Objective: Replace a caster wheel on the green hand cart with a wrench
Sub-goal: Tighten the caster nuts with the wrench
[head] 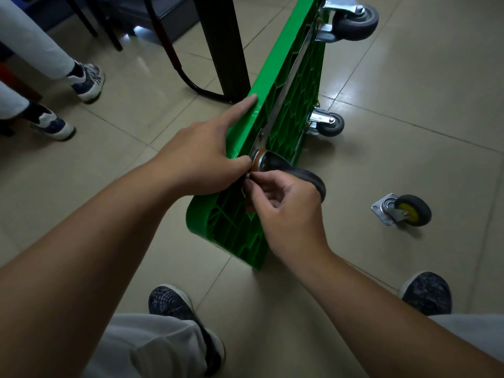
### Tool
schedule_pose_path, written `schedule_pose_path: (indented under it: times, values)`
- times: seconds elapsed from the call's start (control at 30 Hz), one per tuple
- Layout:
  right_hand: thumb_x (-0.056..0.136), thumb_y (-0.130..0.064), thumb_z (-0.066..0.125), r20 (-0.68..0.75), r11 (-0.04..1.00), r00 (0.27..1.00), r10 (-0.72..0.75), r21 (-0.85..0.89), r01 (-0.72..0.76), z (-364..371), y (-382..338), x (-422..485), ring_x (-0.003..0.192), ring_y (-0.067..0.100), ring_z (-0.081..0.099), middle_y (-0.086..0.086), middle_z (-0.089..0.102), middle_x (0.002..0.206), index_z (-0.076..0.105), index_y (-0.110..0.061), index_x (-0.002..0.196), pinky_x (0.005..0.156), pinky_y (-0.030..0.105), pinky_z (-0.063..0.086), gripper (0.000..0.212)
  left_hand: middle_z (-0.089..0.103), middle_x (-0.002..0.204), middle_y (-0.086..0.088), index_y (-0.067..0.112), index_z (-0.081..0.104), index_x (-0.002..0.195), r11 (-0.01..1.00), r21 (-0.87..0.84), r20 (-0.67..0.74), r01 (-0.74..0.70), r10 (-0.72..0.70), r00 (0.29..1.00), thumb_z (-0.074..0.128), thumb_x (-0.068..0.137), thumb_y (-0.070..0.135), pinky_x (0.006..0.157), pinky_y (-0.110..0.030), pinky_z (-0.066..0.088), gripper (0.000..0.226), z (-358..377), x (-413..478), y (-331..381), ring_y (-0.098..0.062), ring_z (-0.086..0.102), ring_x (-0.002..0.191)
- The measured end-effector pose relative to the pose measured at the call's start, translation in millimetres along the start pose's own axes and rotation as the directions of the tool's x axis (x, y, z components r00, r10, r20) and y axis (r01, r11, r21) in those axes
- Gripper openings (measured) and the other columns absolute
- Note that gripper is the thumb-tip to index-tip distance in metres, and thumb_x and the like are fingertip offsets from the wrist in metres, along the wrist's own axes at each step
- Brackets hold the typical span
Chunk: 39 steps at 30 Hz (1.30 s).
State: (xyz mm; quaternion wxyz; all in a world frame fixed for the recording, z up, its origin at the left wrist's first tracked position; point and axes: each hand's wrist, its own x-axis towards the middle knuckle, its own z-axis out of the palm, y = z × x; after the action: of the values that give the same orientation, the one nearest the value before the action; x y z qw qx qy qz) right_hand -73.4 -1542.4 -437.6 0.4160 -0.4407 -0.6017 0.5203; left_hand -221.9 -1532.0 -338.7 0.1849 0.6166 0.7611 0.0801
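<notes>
The green hand cart (283, 85) stands on its long edge on the tiled floor, ribbed underside facing right. My left hand (201, 156) holds its upper rim, index finger stretched along the edge. My right hand (283, 208) pinches a small metal part at the mounting plate of the near caster wheel (308, 178), a dark wheel with an orange-brown swivel ring. Two other casters (354, 21) (328, 124) are fixed to the cart farther away. A loose caster with a yellow hub (406, 211) lies on the floor to the right. No wrench is in view.
A black table leg (223, 47) and a black cable stand just behind the cart. Another person's legs and sneakers (87, 80) are at the far left. My own shoes (174, 304) (426, 293) flank the cart's near end.
</notes>
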Motion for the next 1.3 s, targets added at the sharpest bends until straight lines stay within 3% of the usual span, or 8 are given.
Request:
schedule_pose_path:
  times: [0.23, 0.33, 0.43, 0.7, 0.87, 1.1, 1.2, 1.3]
  values:
    - [0.096, -0.028, 0.067, 0.026, 0.998, 1.0, 0.009, -0.067, -0.007, -3, -5, 3, 0.067, 0.01, 0.07, -0.003, 0.072, 0.074, 0.075, -0.011, 0.098, 0.064, 0.038, 0.06, 0.019, 0.062, 0.119, -0.01, 0.066, 0.003, 0.152, 1.0, 0.016, 0.002, 0.005, -0.005, 1.0, 0.065, 0.093, 0.034, 0.071, -0.043, 0.062, 0.091, 0, 0, 2, -0.021, 0.068, 0.073]
    - [0.095, -0.026, 0.068, -0.002, 0.999, 1.0, -0.006, -0.053, 0.006, 1, -7, 0, 0.068, 0.008, 0.068, -0.005, 0.071, 0.076, 0.074, -0.012, 0.099, 0.064, 0.028, 0.06, 0.015, 0.063, 0.121, -0.012, 0.065, 0.003, 0.152, 1.0, 0.017, 0.0, 0.004, -0.004, 1.0, 0.065, 0.093, 0.034, 0.07, -0.042, 0.062, 0.091, 0, 0, 1, -0.021, 0.068, 0.073]
    - [0.091, -0.014, 0.072, -0.011, 0.999, 1.0, 0.005, 0.038, -0.005, 2, -9, -3, 0.073, 0.007, 0.07, -0.005, 0.072, 0.082, 0.073, -0.011, 0.104, 0.07, 0.024, 0.06, 0.013, 0.063, 0.122, -0.012, 0.067, 0.003, 0.151, 1.0, 0.011, 0.0, 0.004, -0.004, 1.0, 0.065, 0.092, 0.034, 0.072, -0.044, 0.062, 0.091, 0, 0, 2, -0.022, 0.068, 0.074]
    - [0.092, -0.011, 0.07, 0.005, 0.999, 0.999, -0.049, 0.002, 0.049, 2, -4, -10, 0.092, 0.005, 0.071, -0.002, 0.074, 0.105, 0.072, -0.014, 0.121, 0.085, 0.026, 0.059, 0.029, 0.062, 0.126, -0.01, 0.067, 0.005, 0.151, 1.0, -0.02, 0.014, 0.014, -0.013, 1.0, 0.065, 0.093, 0.033, 0.073, -0.043, 0.062, 0.091, -1, -2, 2, -0.021, 0.069, 0.075]
    - [0.086, -0.004, 0.076, -0.079, 0.992, 0.997, 0.011, 0.123, -0.001, 4, -7, -6, 0.082, 0.009, 0.073, -0.003, 0.075, 0.088, 0.072, -0.012, 0.102, 0.079, 0.032, 0.061, 0.019, 0.061, 0.114, -0.003, 0.065, 0.01, 0.152, 0.998, -0.061, 0.004, 0.017, -0.017, 1.0, 0.067, 0.092, 0.029, 0.072, -0.042, 0.062, 0.09, -3, -2, 2, -0.019, 0.069, 0.073]
    - [0.087, -0.009, 0.076, -0.047, 0.996, 0.995, -0.084, -0.018, 0.083, 0, -6, -2, 0.079, 0.002, 0.072, -0.005, 0.076, 0.088, 0.077, -0.01, 0.105, 0.078, 0.023, 0.059, 0.018, 0.061, 0.1, -0.003, 0.058, 0.015, 0.154, 0.991, -0.131, 0.035, 0.026, -0.021, 0.999, 0.07, 0.09, 0.023, 0.067, -0.037, 0.061, 0.092, -3, 3, 3, -0.02, 0.069, 0.073]
    - [0.089, -0.015, 0.075, -0.041, 0.994, 0.995, -0.094, -0.061, 0.092, -1, -5, 0, 0.076, 0.004, 0.072, -0.006, 0.076, 0.085, 0.077, -0.01, 0.103, 0.076, 0.03, 0.06, 0.015, 0.057, 0.095, 0.001, 0.055, 0.012, 0.156, 0.988, -0.151, 0.062, 0.024, -0.015, 0.998, 0.07, 0.091, 0.022, 0.059, -0.031, 0.055, 0.093, -3, 6, 2, -0.018, 0.067, 0.072]
    - [0.091, -0.018, 0.073, -0.043, 0.994, 0.995, -0.095, -0.062, 0.092, 1, -4, 0, 0.075, 0.008, 0.072, -0.005, 0.075, 0.084, 0.077, -0.01, 0.103, 0.074, 0.036, 0.061, 0.014, 0.057, 0.103, -0.002, 0.054, 0.011, 0.157, 0.989, -0.145, 0.061, 0.016, -0.007, 0.998, 0.07, 0.09, 0.023, 0.062, -0.031, 0.054, 0.094, -3, 7, 2, -0.018, 0.066, 0.075]
